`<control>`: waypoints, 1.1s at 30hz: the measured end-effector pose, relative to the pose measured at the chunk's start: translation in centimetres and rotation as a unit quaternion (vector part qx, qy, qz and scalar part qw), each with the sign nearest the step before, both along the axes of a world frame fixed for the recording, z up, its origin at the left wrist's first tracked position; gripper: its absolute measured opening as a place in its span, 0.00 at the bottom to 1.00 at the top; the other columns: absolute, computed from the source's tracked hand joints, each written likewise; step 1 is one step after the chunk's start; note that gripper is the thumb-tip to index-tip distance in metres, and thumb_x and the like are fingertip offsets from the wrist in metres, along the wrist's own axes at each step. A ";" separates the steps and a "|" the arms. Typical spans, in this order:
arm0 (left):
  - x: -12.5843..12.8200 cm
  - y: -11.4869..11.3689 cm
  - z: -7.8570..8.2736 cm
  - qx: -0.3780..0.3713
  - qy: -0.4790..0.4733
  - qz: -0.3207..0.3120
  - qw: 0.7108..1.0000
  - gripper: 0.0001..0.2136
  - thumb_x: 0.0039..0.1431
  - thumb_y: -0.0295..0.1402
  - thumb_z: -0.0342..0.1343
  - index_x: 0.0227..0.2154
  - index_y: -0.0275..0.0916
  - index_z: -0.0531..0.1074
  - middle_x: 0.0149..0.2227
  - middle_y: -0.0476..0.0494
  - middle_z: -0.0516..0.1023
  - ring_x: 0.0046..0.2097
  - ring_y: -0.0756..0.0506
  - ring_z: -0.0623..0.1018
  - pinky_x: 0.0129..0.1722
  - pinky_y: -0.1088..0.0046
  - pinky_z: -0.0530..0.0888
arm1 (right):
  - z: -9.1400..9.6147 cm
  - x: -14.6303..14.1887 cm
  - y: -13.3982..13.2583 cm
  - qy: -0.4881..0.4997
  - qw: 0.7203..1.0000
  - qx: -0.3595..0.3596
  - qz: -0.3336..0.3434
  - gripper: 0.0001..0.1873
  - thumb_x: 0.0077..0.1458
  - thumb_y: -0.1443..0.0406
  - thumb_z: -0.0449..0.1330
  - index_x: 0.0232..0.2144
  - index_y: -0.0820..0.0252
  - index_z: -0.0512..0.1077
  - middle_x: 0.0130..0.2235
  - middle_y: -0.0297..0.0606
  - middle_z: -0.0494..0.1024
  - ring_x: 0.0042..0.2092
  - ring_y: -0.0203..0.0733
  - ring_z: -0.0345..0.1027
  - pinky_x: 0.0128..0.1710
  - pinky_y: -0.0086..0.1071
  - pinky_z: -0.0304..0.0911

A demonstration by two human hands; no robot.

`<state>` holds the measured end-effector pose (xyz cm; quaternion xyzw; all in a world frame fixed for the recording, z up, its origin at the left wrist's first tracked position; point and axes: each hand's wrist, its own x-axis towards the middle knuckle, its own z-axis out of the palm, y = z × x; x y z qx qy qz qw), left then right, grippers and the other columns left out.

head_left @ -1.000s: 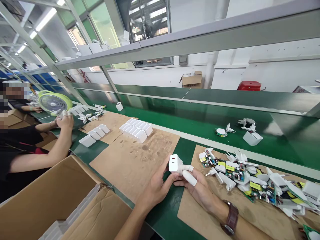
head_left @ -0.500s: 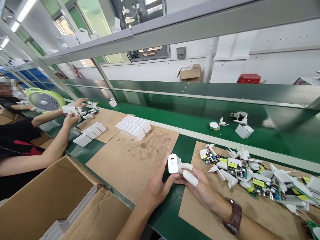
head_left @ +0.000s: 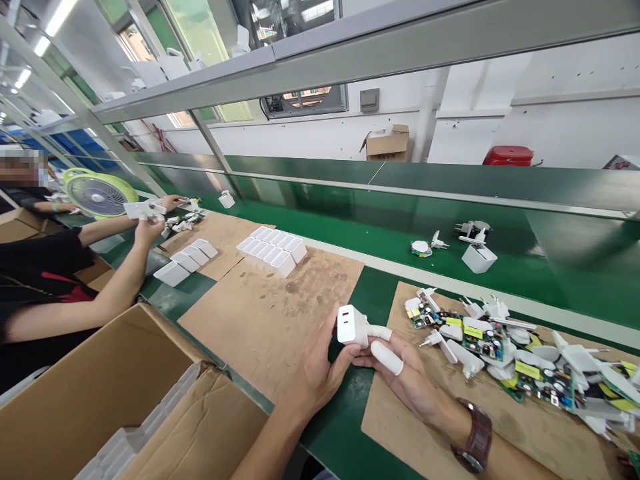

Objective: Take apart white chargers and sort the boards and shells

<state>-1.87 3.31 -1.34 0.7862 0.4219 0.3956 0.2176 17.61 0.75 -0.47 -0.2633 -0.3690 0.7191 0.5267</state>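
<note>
Charger housings [head_left: 273, 252] sit beyond the left hand [head_left: 317, 373], a carton [head_left: 220, 430] left of it, circuit boards [head_left: 483, 342] right of the right hand [head_left: 409, 379].

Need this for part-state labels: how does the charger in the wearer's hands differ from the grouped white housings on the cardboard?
The charger is held up by the left hand and right hand; the grouped housings rest on cardboard.
The charger turns a face with two ports to the camera; the housings show open tops.
The charger is single; the housings stand packed in rows.
Shared: white, boxy.
</note>
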 end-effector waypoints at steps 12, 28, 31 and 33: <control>0.8 -0.3 1.7 0.071 -0.006 -0.046 0.996 0.35 0.67 0.32 0.63 0.72 0.43 0.54 0.67 0.30 0.71 0.67 0.35 0.74 0.63 0.50 0.77 | -0.3 0.0 0.0 0.005 1.000 0.015 -0.005 0.19 0.62 0.51 0.69 0.51 0.52 0.78 0.52 0.41 0.83 0.54 0.51 0.76 0.61 0.49 0.68; 1.1 -0.4 2.4 0.115 -0.012 -0.076 0.990 0.34 0.64 0.26 0.62 0.71 0.39 0.57 0.65 0.28 0.72 0.66 0.35 0.74 0.63 0.49 0.76 | 0.5 0.3 0.0 -0.001 1.000 -0.002 0.003 0.20 0.61 0.50 0.69 0.50 0.52 0.78 0.47 0.40 0.84 0.50 0.51 0.77 0.58 0.48 0.68; 1.2 -0.4 2.4 0.126 -0.014 -0.079 0.989 0.34 0.63 0.25 0.63 0.70 0.38 0.58 0.65 0.28 0.73 0.66 0.35 0.74 0.63 0.50 0.77 | 0.4 0.3 0.0 0.002 1.000 -0.007 0.004 0.19 0.61 0.51 0.69 0.49 0.52 0.78 0.47 0.40 0.84 0.50 0.51 0.77 0.57 0.48 0.69; 1.2 -0.3 2.5 0.132 -0.013 -0.080 0.988 0.34 0.63 0.25 0.63 0.70 0.38 0.58 0.64 0.28 0.73 0.66 0.35 0.74 0.63 0.50 0.77 | 0.3 0.3 0.0 0.005 1.000 -0.003 0.004 0.18 0.62 0.52 0.69 0.49 0.52 0.77 0.48 0.40 0.84 0.51 0.51 0.76 0.57 0.47 0.69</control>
